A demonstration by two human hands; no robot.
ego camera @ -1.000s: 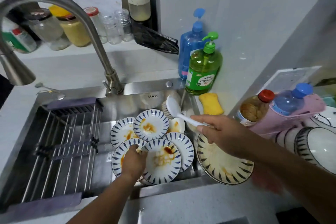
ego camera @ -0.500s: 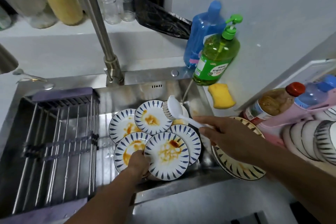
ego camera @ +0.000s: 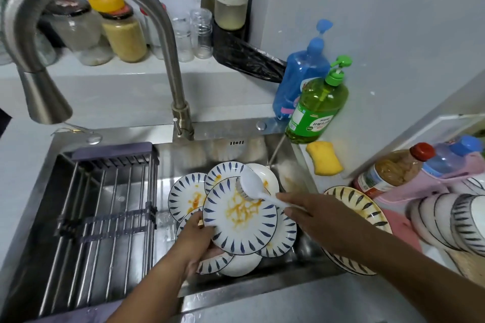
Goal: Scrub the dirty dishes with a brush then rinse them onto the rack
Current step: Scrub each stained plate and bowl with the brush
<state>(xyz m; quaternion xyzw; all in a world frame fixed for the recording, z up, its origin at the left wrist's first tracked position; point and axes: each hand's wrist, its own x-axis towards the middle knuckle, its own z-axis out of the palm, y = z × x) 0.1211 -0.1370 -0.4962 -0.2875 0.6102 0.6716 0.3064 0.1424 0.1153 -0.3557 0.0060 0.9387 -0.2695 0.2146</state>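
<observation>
Now left hand (ego camera: 195,237) grips stained plate (ego camera: 240,217) by left rim, raised above other dirty plates (ego camera: 185,198) in sink (ego camera: 262,139). Right hand (ego camera: 319,217) clasps white brush (ego camera: 252,186) handle, bristles on plate's upper right. Rack (ego camera: 105,207) sits left in sink.

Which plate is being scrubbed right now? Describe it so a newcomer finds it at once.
Look in the steel sink, right of the wire rack. The plate lies topmost on the pile, its left edge gripped by the left hand, with the white brush touching its orange smears.
</observation>
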